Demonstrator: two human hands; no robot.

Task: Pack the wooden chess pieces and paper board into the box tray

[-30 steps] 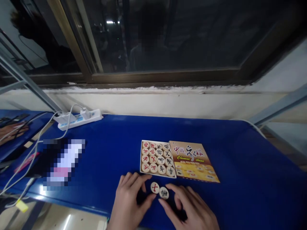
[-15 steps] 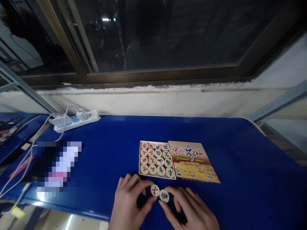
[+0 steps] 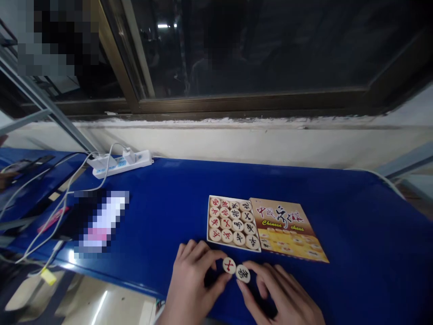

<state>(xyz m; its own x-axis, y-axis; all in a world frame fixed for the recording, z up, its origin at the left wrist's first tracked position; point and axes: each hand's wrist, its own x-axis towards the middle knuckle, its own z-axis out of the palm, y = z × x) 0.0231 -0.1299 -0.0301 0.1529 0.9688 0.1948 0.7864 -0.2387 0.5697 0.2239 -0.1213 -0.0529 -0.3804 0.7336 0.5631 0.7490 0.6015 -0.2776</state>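
Between the thumb and forefinger of my left hand (image 3: 199, 280) is a round Chinese chess piece with a red character (image 3: 229, 265). My right hand (image 3: 277, 289) pinches another round piece, marked with a black character (image 3: 242, 273). The two pieces are side by side, faces up, close together just in front of an open box (image 3: 208, 225). Rows of pieces fill that box, red ones on the left and black ones on the right. Against its right side lies the printed Chinese chess lid (image 3: 287, 230).
A white power strip (image 3: 123, 164) with plugs and cables lies at the back left of the blue table (image 3: 162, 203). Near the left edge is a blurred-out bright object (image 3: 104, 221). A wall and a dark window (image 3: 253, 54) stand behind the table; metal posts (image 3: 64, 126) rise at the sides.
The camera view has turned a little to the left, so everything appears shifted right. My hands keep the same pinch on both pieces.
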